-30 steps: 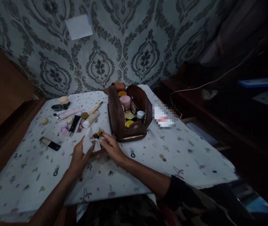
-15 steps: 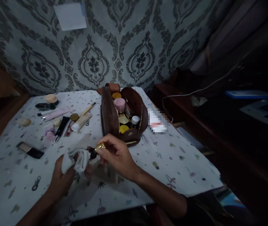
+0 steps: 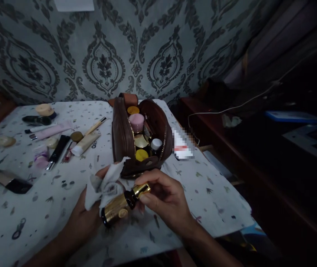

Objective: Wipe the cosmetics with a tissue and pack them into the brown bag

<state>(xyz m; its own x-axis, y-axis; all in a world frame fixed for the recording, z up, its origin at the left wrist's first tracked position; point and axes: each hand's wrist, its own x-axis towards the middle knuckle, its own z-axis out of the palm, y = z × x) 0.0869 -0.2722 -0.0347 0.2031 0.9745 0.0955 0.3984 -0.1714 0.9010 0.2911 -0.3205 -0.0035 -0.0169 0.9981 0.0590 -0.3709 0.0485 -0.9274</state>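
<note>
A small gold and black bottle (image 3: 117,210) lies tilted across the space between my hands, above the table's front part. The fingers of my right hand (image 3: 165,198) pinch its gold cap (image 3: 141,190). My left hand (image 3: 84,211) is closed around a crumpled white cloth (image 3: 110,181), which lies against the bottle's upper side. Part of the left fingers is hidden under the cloth. Just beyond both hands stands an open brown toiletry bag (image 3: 121,133), with several jars inside, among them a pink jar (image 3: 136,122) and a yellow lid (image 3: 141,155).
Left on the patterned tablecloth (image 3: 72,207) lie several cosmetics: a cream tube (image 3: 86,144), a black tube (image 3: 58,152), a pink tube (image 3: 51,131) and a dark flat case (image 3: 11,181). A white cable (image 3: 216,112) runs along a dark red ledge at right.
The bottle has come out from behind the cloth, and its gold body now shows. Both hands have moved right, nearer the bag's front. The view has shifted slightly.
</note>
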